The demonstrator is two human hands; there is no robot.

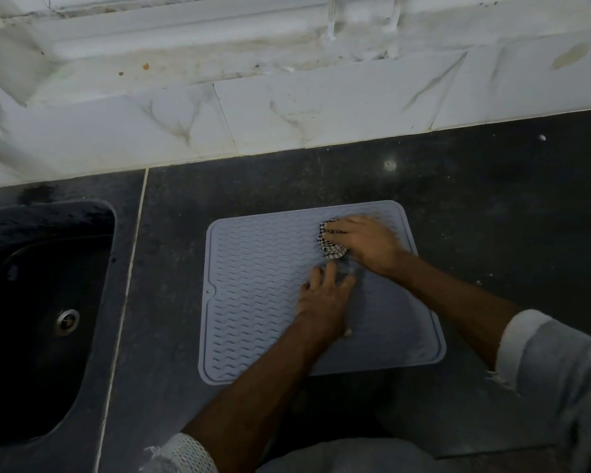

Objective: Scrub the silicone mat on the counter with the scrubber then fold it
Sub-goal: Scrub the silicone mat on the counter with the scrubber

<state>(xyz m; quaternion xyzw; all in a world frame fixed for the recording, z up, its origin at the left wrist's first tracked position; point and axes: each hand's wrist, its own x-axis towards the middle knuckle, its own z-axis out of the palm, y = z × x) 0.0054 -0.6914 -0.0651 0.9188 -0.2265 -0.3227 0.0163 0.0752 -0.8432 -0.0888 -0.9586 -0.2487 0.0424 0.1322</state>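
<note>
— What's nearest you?

— My sleeves: the left cuff (pixel 185 452) at the bottom edge, the right sleeve (pixel 556 363) at the lower right, both forearms reaching forward over the dark bench (pixel 492 199).

— And the mat?

— The grey mat (pixel 253 285) lies flat on the bench, unfolded, wavy ribs up, to the right of the dark sink (pixel 31 319) and well short of the marble wall tiles (pixel 287 114).

— Your left hand?

— My left hand (pixel 325 298) rests near the mat's middle, fingers straight and spread, pressing it down. That grip is wide and holds nothing.

— The right?

— My right hand (pixel 365 242) is on the mat's far right part, its grip curled over the checkered scrubber (pixel 331 249), which sits against the ribs. The scrubber pokes out on the left from under my fingers, just beyond my left fingertips.
</note>
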